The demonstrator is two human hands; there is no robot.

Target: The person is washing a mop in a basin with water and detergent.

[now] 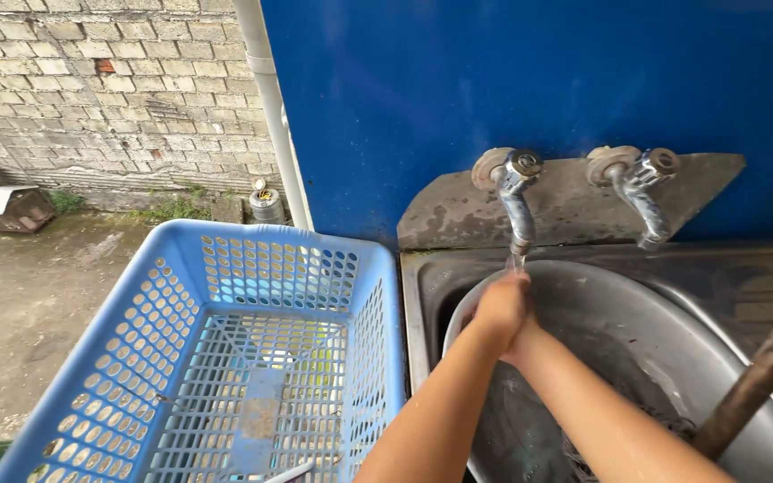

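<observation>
Both my hands are pressed together under the left tap [517,195], where a thin stream of water falls on them. My left hand [496,309] lies on top, fingers closed over my right hand [521,344], which is mostly hidden beneath it. Neither hand holds an object that I can see. They hover above a large steel bowl [624,304] that sits in the steel sink [422,295]. A second tap [641,192] stands to the right, with no water showing from it.
A blue perforated plastic basket [225,358] stands left of the sink, with a small pale object at its bottom edge. A brown wooden handle [758,380] leans in from the right over the bowl. Behind are a blue wall, a white pipe [272,107] and a brick wall.
</observation>
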